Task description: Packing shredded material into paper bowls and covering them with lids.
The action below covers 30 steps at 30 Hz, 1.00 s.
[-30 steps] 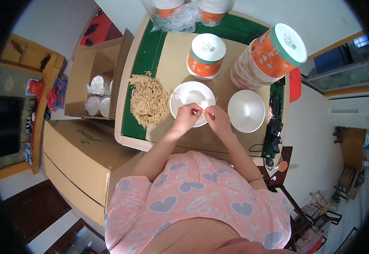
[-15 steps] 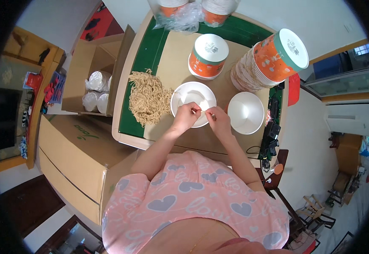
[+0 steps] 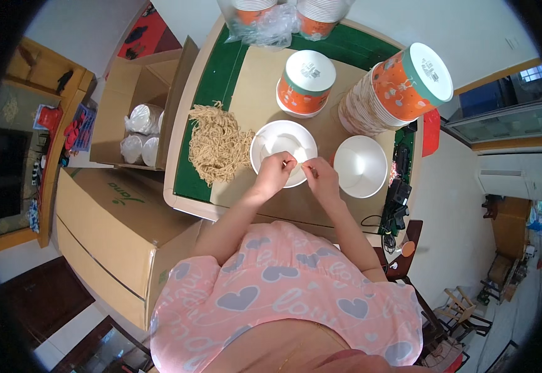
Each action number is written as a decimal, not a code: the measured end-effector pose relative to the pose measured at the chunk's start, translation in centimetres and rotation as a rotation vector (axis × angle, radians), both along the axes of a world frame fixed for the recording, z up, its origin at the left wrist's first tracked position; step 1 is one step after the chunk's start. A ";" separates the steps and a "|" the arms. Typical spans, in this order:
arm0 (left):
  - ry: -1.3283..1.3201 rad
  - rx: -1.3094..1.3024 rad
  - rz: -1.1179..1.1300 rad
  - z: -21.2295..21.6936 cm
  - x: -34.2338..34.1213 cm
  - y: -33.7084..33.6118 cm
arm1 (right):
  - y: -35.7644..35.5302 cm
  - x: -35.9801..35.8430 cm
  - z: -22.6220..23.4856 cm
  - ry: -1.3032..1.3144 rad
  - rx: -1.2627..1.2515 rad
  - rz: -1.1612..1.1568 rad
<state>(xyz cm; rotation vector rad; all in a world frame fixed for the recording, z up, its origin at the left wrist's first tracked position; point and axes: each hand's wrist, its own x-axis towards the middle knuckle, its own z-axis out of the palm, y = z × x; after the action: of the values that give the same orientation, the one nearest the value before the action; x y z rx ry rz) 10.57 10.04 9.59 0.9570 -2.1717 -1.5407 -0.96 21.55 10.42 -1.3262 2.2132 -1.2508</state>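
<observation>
Over the near rim of a white paper bowl [image 3: 275, 133], my left hand [image 3: 275, 172] and my right hand [image 3: 322, 178] meet with fingertips pinched. A tiny bit of something pale shows between the fingertips, too small to name. Left of the bowl lies a tangled heap of tan strands [image 3: 217, 146], like string or dry noodles. To the right, an open white paper tub [image 3: 360, 166] stands close to my right hand. Behind the bowl, an orange and green paper tub [image 3: 309, 74] sits upside down with its white base up.
A tall leaning stack of paper tubs [image 3: 401, 84] stands at the back right. Black cables and adapters [image 3: 398, 199] line the table's right edge. Plastic-wrapped tubs [image 3: 265, 25] are at the back. An open carton [image 3: 142, 105] and a closed carton [image 3: 122, 217] stand left of the table.
My fingertips have parted very slightly, and both hands stay over the bowl's near rim. Everything else lies as before.
</observation>
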 end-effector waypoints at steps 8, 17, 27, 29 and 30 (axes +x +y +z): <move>0.012 0.056 -0.023 3.3 0.0 0.4 | -0.1 0.0 1.9 -0.173 0.076 -0.003; 0.018 0.096 -0.118 5.6 0.8 0.6 | 1.2 -0.2 2.3 -0.130 0.049 0.007; 0.115 0.305 -0.201 7.0 1.2 1.5 | 2.2 -0.2 1.2 -0.099 0.036 0.019; 0.118 0.292 -0.189 7.2 1.1 1.8 | 2.3 -0.4 1.2 -0.104 0.074 0.031; 0.122 0.282 -0.177 7.4 1.1 1.9 | 2.3 -0.4 1.3 -0.109 0.114 0.042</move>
<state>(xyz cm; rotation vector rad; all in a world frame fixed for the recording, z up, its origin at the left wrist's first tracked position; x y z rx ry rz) 11.63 11.94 17.03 0.7408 -2.0363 -1.9739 -1.37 23.89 11.68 -1.2252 2.1369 -1.1361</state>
